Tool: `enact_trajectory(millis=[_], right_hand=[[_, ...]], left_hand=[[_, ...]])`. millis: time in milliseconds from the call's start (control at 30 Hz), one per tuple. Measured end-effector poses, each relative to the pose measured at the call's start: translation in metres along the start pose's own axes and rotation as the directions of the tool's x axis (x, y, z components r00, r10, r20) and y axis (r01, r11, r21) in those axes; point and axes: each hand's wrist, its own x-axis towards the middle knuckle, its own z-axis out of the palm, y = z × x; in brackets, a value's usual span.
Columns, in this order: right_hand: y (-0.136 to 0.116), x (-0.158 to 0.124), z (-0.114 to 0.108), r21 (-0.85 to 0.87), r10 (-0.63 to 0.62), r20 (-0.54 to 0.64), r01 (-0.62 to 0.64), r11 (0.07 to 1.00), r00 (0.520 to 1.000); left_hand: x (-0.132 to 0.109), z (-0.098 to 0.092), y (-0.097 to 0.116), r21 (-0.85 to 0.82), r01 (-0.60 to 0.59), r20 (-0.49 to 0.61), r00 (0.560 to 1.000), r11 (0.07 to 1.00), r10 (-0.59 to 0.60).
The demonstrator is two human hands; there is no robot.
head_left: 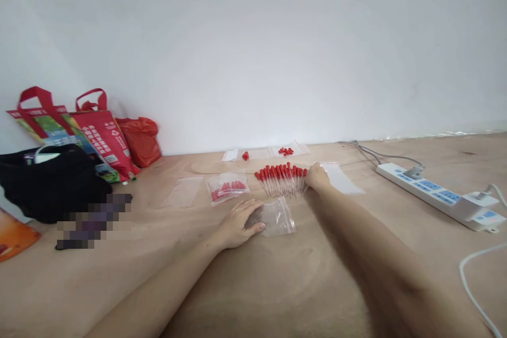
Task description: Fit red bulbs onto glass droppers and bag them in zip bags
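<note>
A row of glass droppers with red rubber bulbs (pixel 279 178) lies fanned out in the middle of the table. At its right end is my right hand (pixel 318 178), fingers curled together against the last droppers; what they pinch, if anything, is hidden. My left hand (pixel 242 224) rests palm down with thumb and fingers apart. It touches the left side of a clear zip bag (pixel 277 219) lying flat in front of the droppers. Behind my left hand, another zip bag (pixel 227 188) contains several red bulbs.
At the back lie loose red bulbs (pixel 285 151), clear tubes (pixel 259 153) and bags. A flat clear bag (pixel 182 191) is at left, a white sheet (pixel 341 178) at right. A power strip (pixel 428 190) with cables is far right. Shopping bags (pixel 105 140) and a black bag (pixel 55 182) stand left.
</note>
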Motion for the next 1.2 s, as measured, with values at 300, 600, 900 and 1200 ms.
enact_trajectory(millis=[300, 600, 900, 1200], right_hand=[[0.008, -0.014, -0.022, 0.227, 0.011, -0.08, 0.007, 0.974, 0.997], [0.002, -0.072, 0.0, 0.905, 0.066, -0.026, -0.004, 0.424, 0.997], [-0.025, -0.104, -0.001, 0.954, 0.004, 0.271, -0.269, 0.13, 0.963], [-0.023, -0.115, -0.002, 0.889, -0.419, 0.356, -0.165, 0.428, 0.835]], left_hand=[[0.0, 0.002, -0.001, -0.011, -0.015, -0.008, 1.0, 1.0, 0.015], [0.001, 0.0, 0.001, -0.003, 0.002, -0.003, 1.0, 1.0, -0.002], [0.0, 0.0, 0.003, -0.015, 0.004, -0.014, 1.0, 1.0, -0.004], [0.0, -0.001, 0.005, -0.041, 0.012, -0.007, 1.0, 0.999, -0.012]])
